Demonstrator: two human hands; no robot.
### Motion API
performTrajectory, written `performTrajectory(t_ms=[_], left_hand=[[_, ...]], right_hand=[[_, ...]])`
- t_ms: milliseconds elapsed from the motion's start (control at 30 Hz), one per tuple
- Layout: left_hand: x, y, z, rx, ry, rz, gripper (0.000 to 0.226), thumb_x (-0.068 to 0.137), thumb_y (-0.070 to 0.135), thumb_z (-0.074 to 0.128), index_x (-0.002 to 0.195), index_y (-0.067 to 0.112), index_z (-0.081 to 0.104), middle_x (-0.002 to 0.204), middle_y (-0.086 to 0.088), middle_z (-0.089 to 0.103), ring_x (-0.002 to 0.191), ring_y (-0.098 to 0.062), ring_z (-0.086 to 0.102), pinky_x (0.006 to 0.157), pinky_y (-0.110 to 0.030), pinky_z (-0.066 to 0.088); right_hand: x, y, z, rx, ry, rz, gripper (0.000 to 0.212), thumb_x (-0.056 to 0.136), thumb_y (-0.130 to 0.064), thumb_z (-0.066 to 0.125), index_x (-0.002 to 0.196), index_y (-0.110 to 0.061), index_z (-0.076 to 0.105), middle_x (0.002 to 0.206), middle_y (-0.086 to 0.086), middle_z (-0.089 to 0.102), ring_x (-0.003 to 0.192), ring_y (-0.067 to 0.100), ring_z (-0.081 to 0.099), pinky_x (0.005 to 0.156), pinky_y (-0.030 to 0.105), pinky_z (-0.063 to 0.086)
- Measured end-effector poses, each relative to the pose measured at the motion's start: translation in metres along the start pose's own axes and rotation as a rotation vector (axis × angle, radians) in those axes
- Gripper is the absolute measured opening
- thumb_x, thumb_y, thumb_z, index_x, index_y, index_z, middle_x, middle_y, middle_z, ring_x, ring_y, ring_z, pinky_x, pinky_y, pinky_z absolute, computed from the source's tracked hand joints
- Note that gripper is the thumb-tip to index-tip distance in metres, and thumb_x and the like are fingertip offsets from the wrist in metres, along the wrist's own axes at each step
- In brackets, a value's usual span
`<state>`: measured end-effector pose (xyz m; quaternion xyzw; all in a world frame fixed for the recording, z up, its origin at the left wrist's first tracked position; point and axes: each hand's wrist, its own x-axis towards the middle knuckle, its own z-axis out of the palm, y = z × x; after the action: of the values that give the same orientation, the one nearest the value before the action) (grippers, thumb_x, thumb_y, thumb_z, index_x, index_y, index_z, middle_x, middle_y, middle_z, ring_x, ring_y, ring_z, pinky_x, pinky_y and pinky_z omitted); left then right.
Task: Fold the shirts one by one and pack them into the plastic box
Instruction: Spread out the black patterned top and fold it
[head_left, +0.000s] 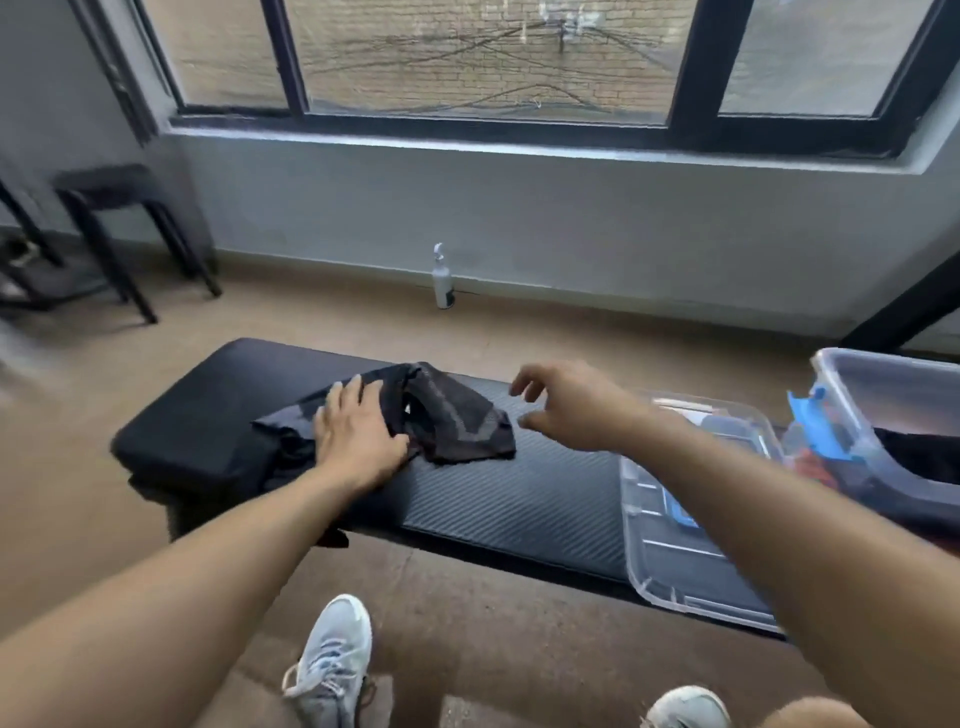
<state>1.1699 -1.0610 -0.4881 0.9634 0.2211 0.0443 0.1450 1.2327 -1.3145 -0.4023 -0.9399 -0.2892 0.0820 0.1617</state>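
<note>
A dark shirt (457, 421) with grey stripes lies crumpled on the black padded bench (519, 493), part of it hanging over the near edge at the left. My left hand (358, 431) lies flat on the shirt, fingers spread, pressing it down. My right hand (566, 405) hovers just right of the shirt with fingers curled apart and nothing in them. The clear plastic box (878, 410) with blue latches stands at the bench's right end and has dark and red cloth inside. Its clear lid (675, 535) lies flat on the bench beside it.
A white spray bottle (443, 280) stands on the floor by the wall under the window. A black stool (119, 228) is at the far left. My two grey shoes (332, 660) are on the brown floor in front of the bench.
</note>
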Motion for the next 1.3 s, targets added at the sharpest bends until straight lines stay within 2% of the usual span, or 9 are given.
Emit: performTrajectory(t_ms=[133,333,467,567,700,833,1033,1167,1300], left_hand=[[0.009,-0.058,0.008,-0.012,-0.065,-0.057,0.084,0.086,0.064,0.060,0.154,0.021,0.035,0.164,-0.007,0.026,0.152,-0.027,0.015,0.123,-0.044,0.017],[0.020,-0.057,-0.001,-0.045,-0.129,0.092,0.075,0.076,0.063,0.073,0.140,0.028,0.055,0.154,0.001,0.044,0.144,-0.024,0.036,0.119,-0.043,0.027],[0.020,-0.058,-0.001,-0.076,0.017,0.065,0.026,0.093,0.038,0.062,0.116,0.030,0.070,0.134,0.003,0.063,0.126,-0.026,0.054,0.107,-0.041,0.039],[0.015,-0.045,-0.009,-0.138,0.084,0.003,0.031,0.100,0.045,0.047,0.094,0.022,0.067,0.107,-0.007,0.071,0.106,-0.036,0.062,0.086,-0.042,0.046],[0.014,-0.029,-0.022,-0.249,0.122,-0.032,0.049,0.103,0.053,0.035,0.082,0.017,0.060,0.095,-0.013,0.069,0.094,-0.038,0.061,0.077,-0.042,0.044],[0.010,-0.016,-0.031,-0.446,0.093,-0.004,0.053,0.105,0.046,0.038,0.064,0.012,0.043,0.067,-0.006,0.055,0.075,-0.032,0.052,0.068,-0.041,0.038],[0.007,0.000,-0.038,-0.680,0.124,-0.156,0.055,0.105,0.044,0.039,0.088,-0.004,0.060,0.082,-0.009,0.053,0.077,-0.026,0.044,0.059,-0.028,0.033],[0.005,0.006,-0.042,-0.713,0.128,-0.189,0.053,0.103,0.045,0.043,0.076,0.002,0.055,0.079,-0.016,0.054,0.076,-0.027,0.045,0.058,-0.031,0.034],[0.000,0.006,-0.038,-0.663,0.115,-0.082,0.029,0.097,0.042,0.061,0.104,0.015,0.068,0.097,0.001,0.067,0.094,-0.019,0.062,0.071,-0.027,0.045]], right_hand=[[0.017,-0.009,0.064,-0.035,-0.086,-0.040,0.063,0.093,-0.040,0.066,0.149,-0.031,0.040,0.150,-0.004,0.048,0.135,0.020,0.047,0.109,0.042,0.043],[0.028,-0.012,0.098,-0.139,-0.077,-0.039,0.082,0.091,-0.062,0.058,0.158,-0.032,0.022,0.153,-0.003,0.043,0.140,0.024,0.037,0.110,0.041,0.039],[0.033,-0.018,0.104,-0.193,0.006,-0.029,0.048,0.095,-0.057,0.054,0.136,-0.031,0.052,0.131,-0.002,0.054,0.125,0.023,0.046,0.096,0.040,0.046],[0.033,-0.018,0.103,-0.151,0.076,-0.022,0.021,0.101,-0.040,0.051,0.115,-0.030,0.063,0.113,-0.003,0.062,0.111,0.021,0.054,0.087,0.040,0.050],[0.023,-0.014,0.084,0.496,0.185,0.098,0.019,0.104,-0.029,0.049,0.089,-0.027,0.060,0.088,-0.003,0.065,0.086,0.019,0.060,0.072,0.035,0.048],[0.003,-0.006,0.047,1.040,0.477,0.254,0.026,0.107,-0.025,0.042,0.088,-0.021,0.059,0.085,0.001,0.063,0.080,0.016,0.060,0.071,0.032,0.048],[-0.011,0.028,0.018,1.211,0.711,0.401,0.029,0.101,-0.028,0.048,0.077,-0.024,0.063,0.078,-0.002,0.064,0.075,0.018,0.057,0.070,0.036,0.047],[-0.024,0.031,0.004,1.250,0.503,0.427,0.027,0.101,-0.021,0.053,0.079,-0.019,0.070,0.074,0.003,0.068,0.061,0.019,0.060,0.060,0.030,0.049],[-0.041,0.021,-0.001,1.261,0.206,0.477,0.022,0.102,-0.023,0.052,0.089,-0.013,0.068,0.070,0.009,0.065,0.042,0.019,0.059,0.034,0.020,0.039]])
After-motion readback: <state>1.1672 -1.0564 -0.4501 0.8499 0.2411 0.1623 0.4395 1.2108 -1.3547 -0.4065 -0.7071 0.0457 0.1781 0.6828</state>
